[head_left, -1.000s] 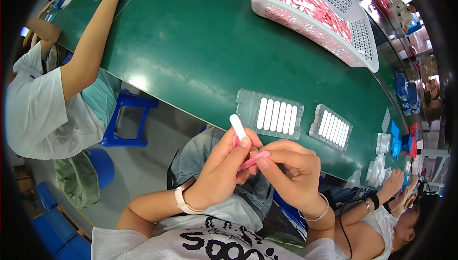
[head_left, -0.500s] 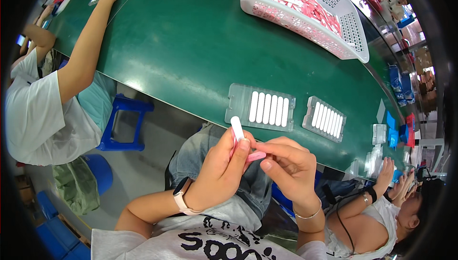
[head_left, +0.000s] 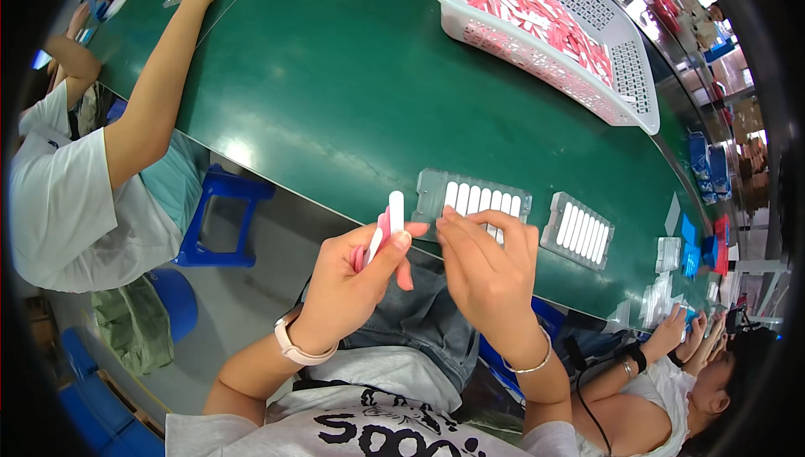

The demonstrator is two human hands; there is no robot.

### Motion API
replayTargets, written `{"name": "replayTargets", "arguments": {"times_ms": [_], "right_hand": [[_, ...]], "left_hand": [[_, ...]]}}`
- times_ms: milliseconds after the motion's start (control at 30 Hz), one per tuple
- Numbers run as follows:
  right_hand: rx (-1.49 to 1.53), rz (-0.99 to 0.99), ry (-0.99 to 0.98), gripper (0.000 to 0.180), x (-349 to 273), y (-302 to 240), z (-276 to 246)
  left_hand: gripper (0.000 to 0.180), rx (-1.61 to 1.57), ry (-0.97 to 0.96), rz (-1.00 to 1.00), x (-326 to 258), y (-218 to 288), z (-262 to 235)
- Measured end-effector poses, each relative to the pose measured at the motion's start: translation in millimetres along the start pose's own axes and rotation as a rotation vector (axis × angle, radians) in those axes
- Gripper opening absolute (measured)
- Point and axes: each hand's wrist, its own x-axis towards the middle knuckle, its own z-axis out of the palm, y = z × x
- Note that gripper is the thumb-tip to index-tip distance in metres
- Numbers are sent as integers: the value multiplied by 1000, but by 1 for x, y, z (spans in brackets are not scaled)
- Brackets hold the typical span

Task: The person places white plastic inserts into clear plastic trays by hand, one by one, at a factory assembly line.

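Head view: slim white stick (head_left: pixel 396 208) with pink ones pinched in left hand (head_left: pixel 352 285) fingers; right hand (head_left: pixel 486 268) fingers loosely curled, empty. Grey tray (head_left: pixel 472 199) is filled with white sticks, white basket (head_left: pixel 545 33) with pink ones.

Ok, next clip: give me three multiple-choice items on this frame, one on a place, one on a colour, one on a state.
1. Where is the white basket?
A. on the floor
B. on the green table, at its far side
C. on the blue stool

2. What colour is the wristband on the left hand?
A. black
B. red
C. pale pink

3. What is the left hand doing?
A. holding small pink and white sticks
B. lying flat on the table
C. hanging empty

Key: 1 B, it stands on the tabletop beyond the trays. 2 C, the band is pale pink. 3 A, its fingers pinch the sticks, with the right hand beside it.
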Motion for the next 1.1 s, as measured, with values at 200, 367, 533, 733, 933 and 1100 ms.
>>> {"name": "replayTargets", "arguments": {"times_ms": [200, 367, 533, 733, 933, 1100], "right_hand": [[-68, 40, -133, 42, 5, -9, -13], [379, 275, -107, 39, 15, -7, -29], [564, 108, 93, 30, 3, -4, -16], [228, -275, 169, 25, -14, 1, -33], [198, -348, 210, 13, -11, 1, -26], [209, -367, 191, 11, -8, -2, -24]], "left_hand": [[28, 30, 6, 24, 4, -8, 0], [26, 369, -14, 416, 5, -18, 1], [32, 454, -82, 492, 6, -22, 1], [32, 318, -71, 274, 6, -19, -5], [30, 219, -62, 205, 6, -15, -4], [28, 178, -57, 257, 6, -16, -7]]}}
